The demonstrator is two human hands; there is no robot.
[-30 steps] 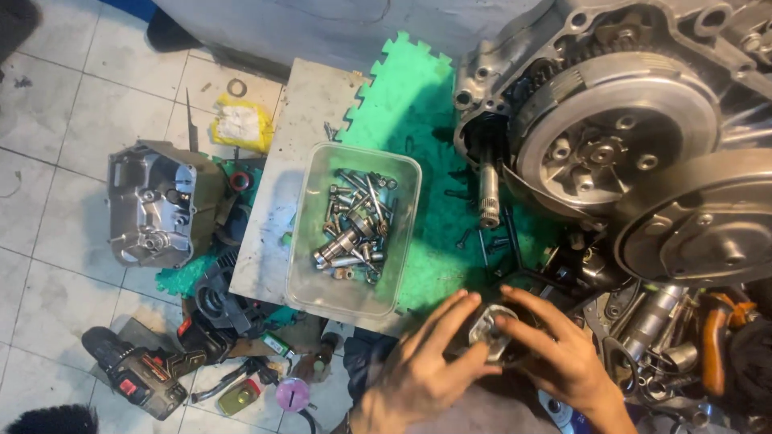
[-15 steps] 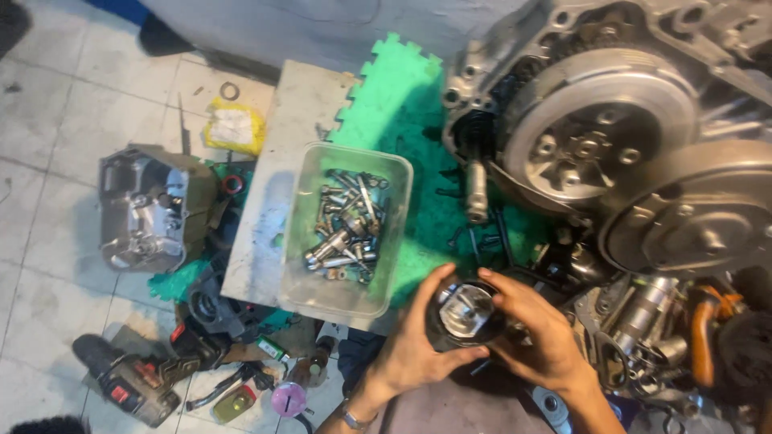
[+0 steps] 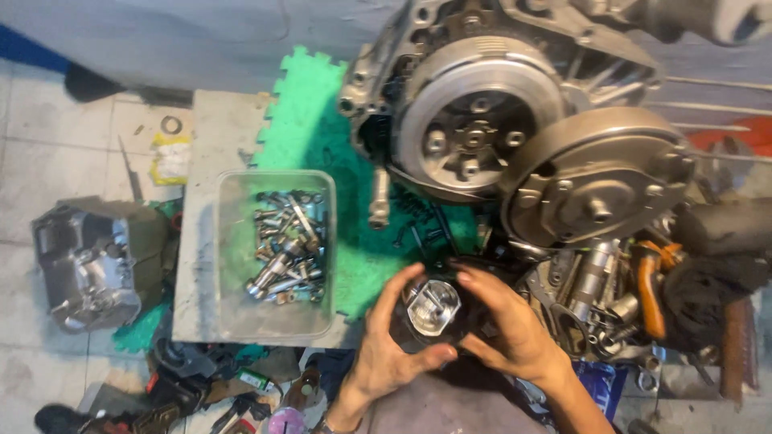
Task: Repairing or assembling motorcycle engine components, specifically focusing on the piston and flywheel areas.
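Note:
Both my hands hold a round metal piston (image 3: 431, 305) inside a dark cylinder-like part, low in the middle of the view. My left hand (image 3: 386, 354) cups it from the left and below. From the right, my right hand (image 3: 503, 325) wraps it with the fingers over its top edge. The piston crown faces up and is shiny grey. Just beyond the hands lies a green foam mat (image 3: 322, 161), and above it stands a large engine case (image 3: 482, 120) with a round clutch.
A clear plastic tub (image 3: 273, 313) of bolts stands on a grey board left of my hands. A grey engine cover (image 3: 92, 261) lies far left on the tiled floor. Loose tools and metal parts (image 3: 603, 289) crowd the right side. Small tools lie at bottom left.
The view has shifted, so everything sits further right and lower in frame. My hands stay closed round the piston, which has turned its crown more toward me.

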